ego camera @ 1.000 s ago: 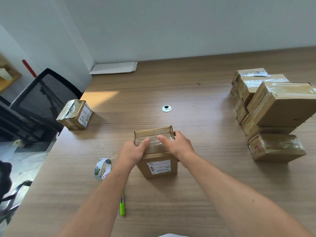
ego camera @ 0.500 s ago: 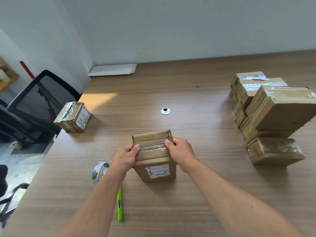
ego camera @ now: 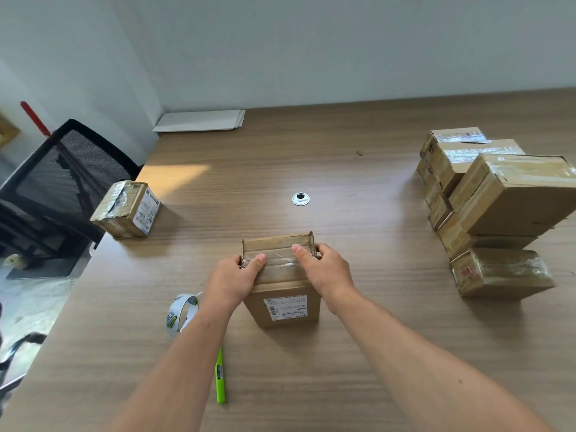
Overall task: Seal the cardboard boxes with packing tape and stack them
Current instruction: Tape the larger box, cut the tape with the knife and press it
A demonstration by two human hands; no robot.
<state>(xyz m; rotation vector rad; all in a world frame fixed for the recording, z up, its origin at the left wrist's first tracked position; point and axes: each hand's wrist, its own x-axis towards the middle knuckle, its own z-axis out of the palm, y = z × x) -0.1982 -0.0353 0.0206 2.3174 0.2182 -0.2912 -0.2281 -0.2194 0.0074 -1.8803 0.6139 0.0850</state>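
Pale grey walls met in a corner behind a long wood-grain table, where a patch of sunlight lay on its far left part. A flat stack of white sheets sat at the far edge against the wall, and a round metal cable grommet was set into the middle of the tabletop. Beyond the left edge stood a black mesh office chair.

Near the front centre stood a cardboard box, its white label facing the camera and glossy tape running across its top. The left hand gripped the box's left upper edge with the thumb pressed on the taped top; the right hand clasped the right upper edge in the same way.

Just left of the left forearm a roll of clear packing tape stood on edge on the table, apart from the box. A green pen-shaped tool lay lengthwise between the forearms, partly under the left one.

A single taped box sat well apart near the left edge. At the right side a stack of taped boxes was piled unevenly, with nothing between it and the held box.
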